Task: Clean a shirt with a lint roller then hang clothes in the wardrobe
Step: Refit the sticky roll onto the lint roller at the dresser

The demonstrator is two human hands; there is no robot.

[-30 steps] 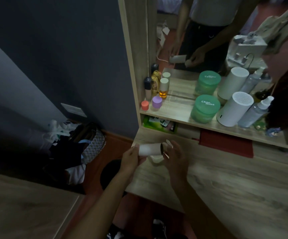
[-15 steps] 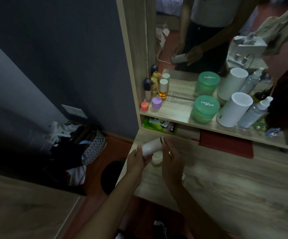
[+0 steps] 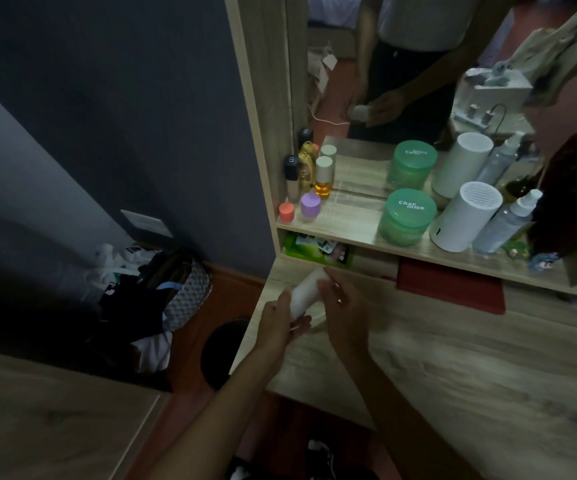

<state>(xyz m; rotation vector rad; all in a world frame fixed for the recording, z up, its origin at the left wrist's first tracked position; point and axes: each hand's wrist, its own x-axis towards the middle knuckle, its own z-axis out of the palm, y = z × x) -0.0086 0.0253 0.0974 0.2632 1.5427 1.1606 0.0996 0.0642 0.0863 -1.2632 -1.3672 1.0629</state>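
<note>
A white lint roller (image 3: 305, 292) is held tilted above the left end of the wooden dressing table (image 3: 453, 368), its upper end pointing away towards the shelf. My left hand (image 3: 277, 318) grips its lower end from the left. My right hand (image 3: 344, 306) holds the upper part from the right, with the fingers laid along the roll. The roller's handle is hidden behind my hands. No shirt or wardrobe is in view. The mirror (image 3: 401, 64) reflects both hands on the roller.
A small white round thing (image 3: 317, 319) lies on the table under my hands. The shelf (image 3: 346, 230) carries small bottles, a green jar (image 3: 404, 216), a white cylinder (image 3: 465, 216) and a spray bottle (image 3: 507, 223). A red pouch (image 3: 449, 284) sits below it. Bags (image 3: 162, 289) are piled on the floor at left.
The roller has tipped from lying level to pointing up and away. My right hand has moved from its end onto its side. Both hands have shifted slightly towards the shelf.
</note>
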